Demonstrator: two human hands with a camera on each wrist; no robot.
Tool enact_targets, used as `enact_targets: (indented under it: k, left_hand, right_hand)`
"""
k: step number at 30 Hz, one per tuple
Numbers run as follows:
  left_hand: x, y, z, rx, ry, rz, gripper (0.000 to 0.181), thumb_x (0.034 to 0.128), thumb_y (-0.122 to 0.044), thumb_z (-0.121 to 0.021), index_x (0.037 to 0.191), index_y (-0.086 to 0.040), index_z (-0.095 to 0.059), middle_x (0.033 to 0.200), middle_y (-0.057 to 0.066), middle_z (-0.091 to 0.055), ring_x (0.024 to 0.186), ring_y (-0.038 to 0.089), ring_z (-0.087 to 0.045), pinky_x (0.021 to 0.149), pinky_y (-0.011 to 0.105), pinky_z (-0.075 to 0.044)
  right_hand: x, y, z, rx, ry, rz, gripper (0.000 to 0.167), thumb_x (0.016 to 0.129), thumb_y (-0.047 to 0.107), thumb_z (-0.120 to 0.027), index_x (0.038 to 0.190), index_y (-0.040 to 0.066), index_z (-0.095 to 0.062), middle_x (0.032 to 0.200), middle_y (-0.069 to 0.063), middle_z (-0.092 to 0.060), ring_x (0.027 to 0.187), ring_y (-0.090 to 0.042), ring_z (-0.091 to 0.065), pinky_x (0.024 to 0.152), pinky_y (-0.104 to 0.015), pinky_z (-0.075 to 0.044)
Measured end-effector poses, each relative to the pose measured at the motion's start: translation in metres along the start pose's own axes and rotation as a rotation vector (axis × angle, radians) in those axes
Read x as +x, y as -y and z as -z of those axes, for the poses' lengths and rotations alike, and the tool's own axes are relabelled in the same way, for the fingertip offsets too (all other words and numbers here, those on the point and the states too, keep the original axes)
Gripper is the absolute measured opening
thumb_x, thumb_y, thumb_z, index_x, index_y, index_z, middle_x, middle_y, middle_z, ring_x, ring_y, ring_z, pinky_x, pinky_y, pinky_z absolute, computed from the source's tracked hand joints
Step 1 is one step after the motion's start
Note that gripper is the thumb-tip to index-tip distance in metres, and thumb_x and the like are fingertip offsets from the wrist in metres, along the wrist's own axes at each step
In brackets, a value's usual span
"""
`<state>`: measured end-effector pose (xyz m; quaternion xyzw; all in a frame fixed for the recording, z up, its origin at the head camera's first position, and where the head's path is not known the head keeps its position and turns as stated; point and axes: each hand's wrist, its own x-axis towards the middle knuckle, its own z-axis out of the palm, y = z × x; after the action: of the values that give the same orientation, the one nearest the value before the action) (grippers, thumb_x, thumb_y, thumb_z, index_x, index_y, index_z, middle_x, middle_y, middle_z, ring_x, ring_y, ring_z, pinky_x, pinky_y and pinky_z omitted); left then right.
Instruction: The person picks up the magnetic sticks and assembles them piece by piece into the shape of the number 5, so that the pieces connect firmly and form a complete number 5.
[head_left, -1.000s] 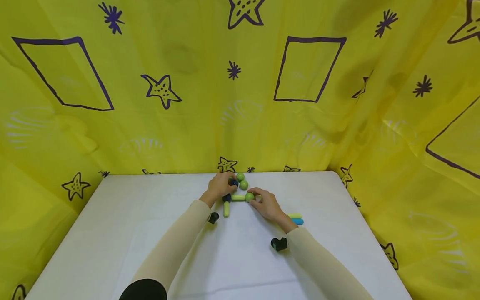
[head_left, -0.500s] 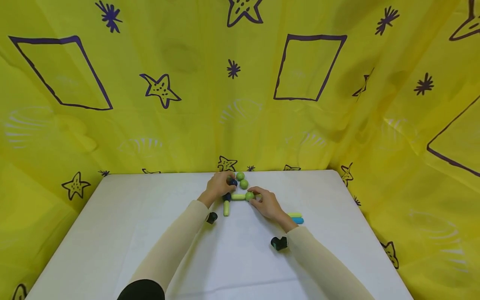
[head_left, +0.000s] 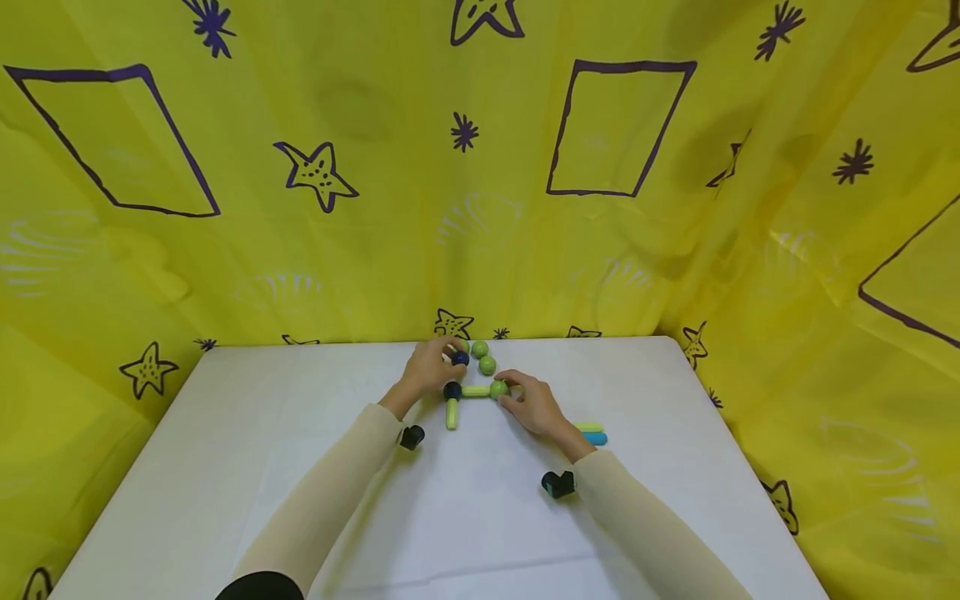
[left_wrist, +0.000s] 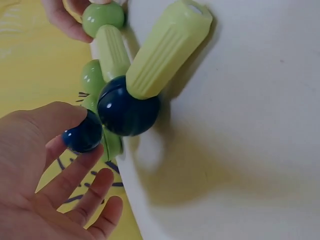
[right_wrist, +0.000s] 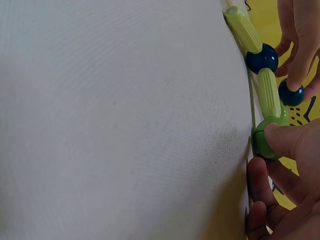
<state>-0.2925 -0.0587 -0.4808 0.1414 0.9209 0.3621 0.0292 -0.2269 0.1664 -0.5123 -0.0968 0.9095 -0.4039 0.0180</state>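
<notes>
My left hand (head_left: 427,367) pinches a dark blue ball (left_wrist: 84,132) between thumb and fingers, just beyond a joined toy piece. That piece has another dark blue ball (left_wrist: 129,106) at its corner. One ridged yellow-green rod (head_left: 452,415) points from the corner towards me; a second such rod (head_left: 476,391) runs right to a green ball (head_left: 498,389). With thumb and fingers, my right hand (head_left: 536,408) grips that green ball. In the head view, the held blue ball stands apart from the corner ball.
Loose green balls (head_left: 487,366) lie near the table's far edge, one partly behind my left hand. A yellow-green rod (head_left: 588,427) and a blue rod (head_left: 595,438) lie beside my right wrist. Yellow patterned curtain (head_left: 495,250) surrounds the white table (head_left: 480,517).
My left hand has shifted slightly left and away with the dark blue ball, uncovering more of the corner ball. My right hand stays on the green ball. The head view has tilted a little.
</notes>
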Motion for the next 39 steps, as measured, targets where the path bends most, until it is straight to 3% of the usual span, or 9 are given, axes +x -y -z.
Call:
enact_targets:
  k: [11,19,30,39]
  left_hand:
    - [-0.027,0.014,0.019,-0.070,-0.103,-0.086,0.025,0.0846,-0.016,-0.081,0.105,-0.010,-0.068,0.099,0.009,-0.076,0.085,0.024,-0.059,0.077,0.038,-0.046]
    - [-0.052,0.016,0.026,-0.093,-0.118,-0.095,0.025,0.0838,-0.021,-0.085,0.099,-0.011,-0.068,0.090,0.004,-0.076,0.083,0.022,-0.062,0.078,0.037,-0.048]
    - [-0.089,0.016,0.012,-0.105,-0.069,-0.112,0.027,0.0794,-0.016,-0.089,0.095,-0.012,-0.066,0.088,0.002,-0.076,0.081,0.023,-0.062,0.075,0.034,-0.047]
    - [-0.103,0.019,-0.004,-0.087,-0.028,-0.093,0.028,0.0771,-0.015,-0.090,0.093,-0.015,-0.066,0.085,-0.001,-0.075,0.074,0.016,-0.056,0.068,0.030,-0.044]
  right_hand:
    - [0.001,0.000,0.002,-0.003,0.001,0.024,0.035,0.096,0.010,-0.072,0.131,0.012,-0.066,0.123,-0.012,-0.069,0.070,-0.016,-0.056,0.068,-0.032,-0.049]
    - [0.006,0.000,0.005,0.003,-0.011,0.045,0.037,0.095,0.010,-0.073,0.131,0.012,-0.066,0.121,-0.015,-0.070,0.066,-0.014,-0.057,0.065,-0.031,-0.048]
    - [0.010,0.001,0.006,-0.022,-0.004,0.027,0.037,0.096,0.011,-0.073,0.132,0.013,-0.066,0.124,-0.014,-0.069,0.066,-0.015,-0.056,0.069,-0.033,-0.049]
    - [0.011,0.000,0.003,-0.020,-0.001,0.001,0.038,0.097,0.011,-0.072,0.134,0.013,-0.065,0.127,-0.016,-0.068,0.061,-0.016,-0.052,0.065,-0.032,-0.046]
